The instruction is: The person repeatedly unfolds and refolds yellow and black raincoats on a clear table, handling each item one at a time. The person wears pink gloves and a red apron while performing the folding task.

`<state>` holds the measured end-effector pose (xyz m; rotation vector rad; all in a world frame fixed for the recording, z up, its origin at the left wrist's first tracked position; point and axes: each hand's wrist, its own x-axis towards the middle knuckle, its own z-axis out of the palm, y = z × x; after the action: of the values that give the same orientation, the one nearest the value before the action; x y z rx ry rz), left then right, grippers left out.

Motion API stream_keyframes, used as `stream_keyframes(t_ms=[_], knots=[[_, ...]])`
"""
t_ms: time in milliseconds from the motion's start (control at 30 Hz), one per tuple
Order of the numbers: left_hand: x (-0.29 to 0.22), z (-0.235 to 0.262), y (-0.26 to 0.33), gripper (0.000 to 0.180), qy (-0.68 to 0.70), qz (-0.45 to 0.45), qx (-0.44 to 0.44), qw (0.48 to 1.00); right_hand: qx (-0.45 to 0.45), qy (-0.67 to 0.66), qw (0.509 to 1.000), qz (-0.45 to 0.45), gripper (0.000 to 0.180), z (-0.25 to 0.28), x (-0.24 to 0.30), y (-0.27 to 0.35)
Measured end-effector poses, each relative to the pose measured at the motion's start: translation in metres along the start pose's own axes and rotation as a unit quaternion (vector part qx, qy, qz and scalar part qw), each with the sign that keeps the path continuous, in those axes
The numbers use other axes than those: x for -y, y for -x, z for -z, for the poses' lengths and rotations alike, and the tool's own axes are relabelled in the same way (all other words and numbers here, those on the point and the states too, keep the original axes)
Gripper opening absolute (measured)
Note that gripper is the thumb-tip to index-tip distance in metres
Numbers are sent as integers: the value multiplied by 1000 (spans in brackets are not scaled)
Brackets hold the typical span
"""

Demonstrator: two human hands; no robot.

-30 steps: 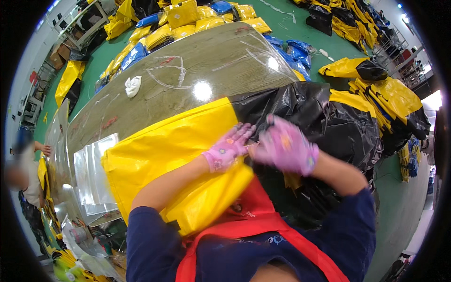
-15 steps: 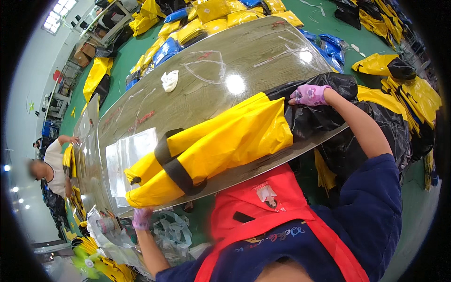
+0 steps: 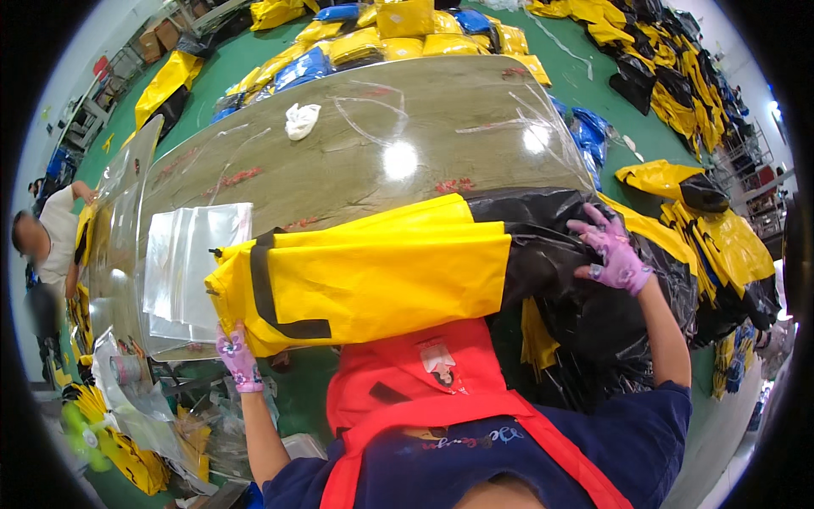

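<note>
A yellow-and-black waterproof bag lies folded along the table's near edge, its yellow part flattened into layers and a black strap running across its left end. In a purple floral glove, my left hand grips the bag's near left corner; part of the fingers is hidden by the fabric. My right hand, gloved alike, has its fingers spread over the crumpled black part at the right, which hangs off the table. Clear plastic sleeves lie just beyond the bag's left end.
The glossy table holds a crumpled white scrap. Packed yellow and blue bundles are piled behind it. More yellow-and-black bags lie on the right. Another person stands at the far left; a green fan is at lower left.
The view has turned. The bag's yellow part has become flatter and smoother, with its strap end straighter. My right hand's fingers have spread from a bunched pose; the left stays at the corner.
</note>
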<state>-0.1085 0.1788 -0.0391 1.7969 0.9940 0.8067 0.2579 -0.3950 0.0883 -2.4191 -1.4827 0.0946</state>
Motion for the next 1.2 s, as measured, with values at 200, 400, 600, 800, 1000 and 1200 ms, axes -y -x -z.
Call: stream_keyframes(t_ms=[200, 400, 600, 800, 1000, 1200], knots=[[18, 32, -19, 35, -168, 3, 20, 986, 200, 50, 953, -223, 38, 0, -12, -68], [7, 22, -20, 44, -533, -46, -6, 845, 343, -63, 909, -230, 40, -37, -59, -125], [-159, -60, -7, 53, -557, -368, 67, 742, 319, -62, 913, -245, 42, -46, -60, -118], [-200, -276, 54, 58, -243, -535, 434, 683, 180, 61, 936, -297, 38, -19, -27, -113], [-177, -289, 55, 64, -270, -498, 443, 695, -37, 178, 982, -50, 40, -59, 35, -69], [-185, -328, 78, 61, -249, -450, 353, 781, -143, 103, 976, -131, 42, -81, 28, -61]])
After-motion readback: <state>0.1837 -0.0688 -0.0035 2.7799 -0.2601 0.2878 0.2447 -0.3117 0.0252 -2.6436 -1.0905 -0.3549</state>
